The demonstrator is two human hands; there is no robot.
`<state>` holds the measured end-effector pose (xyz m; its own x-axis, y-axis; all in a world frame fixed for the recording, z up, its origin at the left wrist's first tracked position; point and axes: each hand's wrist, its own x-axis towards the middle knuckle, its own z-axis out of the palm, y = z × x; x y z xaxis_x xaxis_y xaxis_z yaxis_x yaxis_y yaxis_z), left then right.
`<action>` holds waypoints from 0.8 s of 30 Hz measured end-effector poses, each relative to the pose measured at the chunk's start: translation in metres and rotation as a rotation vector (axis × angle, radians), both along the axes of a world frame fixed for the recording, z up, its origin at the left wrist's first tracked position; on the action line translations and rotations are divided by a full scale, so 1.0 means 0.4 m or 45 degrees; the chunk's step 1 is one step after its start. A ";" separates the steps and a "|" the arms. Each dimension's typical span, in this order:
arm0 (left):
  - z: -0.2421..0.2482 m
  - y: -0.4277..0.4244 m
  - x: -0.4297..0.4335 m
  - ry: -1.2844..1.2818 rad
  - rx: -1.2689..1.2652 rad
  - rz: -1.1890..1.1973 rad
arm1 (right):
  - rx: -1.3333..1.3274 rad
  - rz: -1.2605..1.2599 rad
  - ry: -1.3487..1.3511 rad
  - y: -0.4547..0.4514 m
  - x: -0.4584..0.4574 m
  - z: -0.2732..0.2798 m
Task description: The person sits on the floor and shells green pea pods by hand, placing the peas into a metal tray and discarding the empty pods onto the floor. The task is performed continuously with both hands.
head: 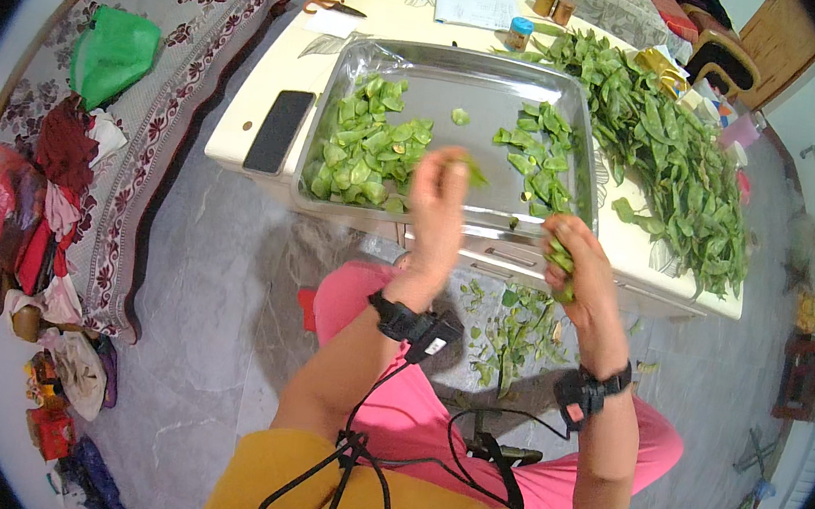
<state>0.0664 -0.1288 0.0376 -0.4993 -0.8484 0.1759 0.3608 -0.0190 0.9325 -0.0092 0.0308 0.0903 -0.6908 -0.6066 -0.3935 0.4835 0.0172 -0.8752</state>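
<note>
A rectangular stainless steel tray (443, 61) lies on a cream table. Over its middle is my left hand (442, 183), blurred, its fingers pinching a green bean pod piece (474, 172). At the tray's near right corner, my right hand (576, 261) is closed around several green flat bean pods (560, 259). In the tray's left part lies a heap of broken flat pod pieces (374, 150); another group of green pieces (541, 149) is along its right side, and a single piece (460, 117) lies between them. Right of the tray spreads a large pile of whole flat bean pods (668, 148).
A smartphone (279, 131) lies left of the tray. Behind are orange-handled scissors (333, 4), a notebook (476, 2) and a blue-lidded jar (519, 34). Green scraps (511, 332) lie on the floor below the table. A patterned sofa (168, 117) is at left.
</note>
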 end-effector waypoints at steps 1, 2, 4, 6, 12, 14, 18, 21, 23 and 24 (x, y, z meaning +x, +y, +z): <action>-0.004 -0.033 0.011 0.044 0.003 0.134 | -0.046 0.068 -0.001 -0.048 -0.013 -0.002; -0.007 -0.069 0.013 0.103 0.102 0.212 | -0.065 0.111 -0.013 -0.102 -0.023 -0.007; -0.010 -0.113 0.022 0.039 0.049 0.409 | -0.165 0.187 0.097 -0.220 -0.031 -0.026; -0.006 -0.143 0.041 0.021 0.022 0.422 | -0.333 0.249 0.032 -0.345 -0.023 -0.048; 0.009 -0.141 0.055 -0.026 0.012 0.371 | 0.179 0.457 0.972 -0.456 -0.028 -0.066; 0.005 -0.122 0.047 -0.054 -0.063 0.361 | 0.055 0.453 0.723 -0.399 -0.053 -0.062; -0.005 -0.074 0.002 -0.023 0.000 0.128 | -0.146 0.284 0.642 -0.169 -0.175 -0.053; -0.008 -0.019 -0.032 -0.054 0.050 -0.206 | 0.156 -0.088 0.728 0.011 -0.297 -0.066; -0.009 0.035 -0.056 -0.083 -0.007 -0.337 | 0.396 -0.336 0.761 0.094 -0.380 -0.091; -0.010 0.063 -0.064 -0.130 0.012 -0.407 | 0.514 -0.446 0.842 0.123 -0.416 -0.106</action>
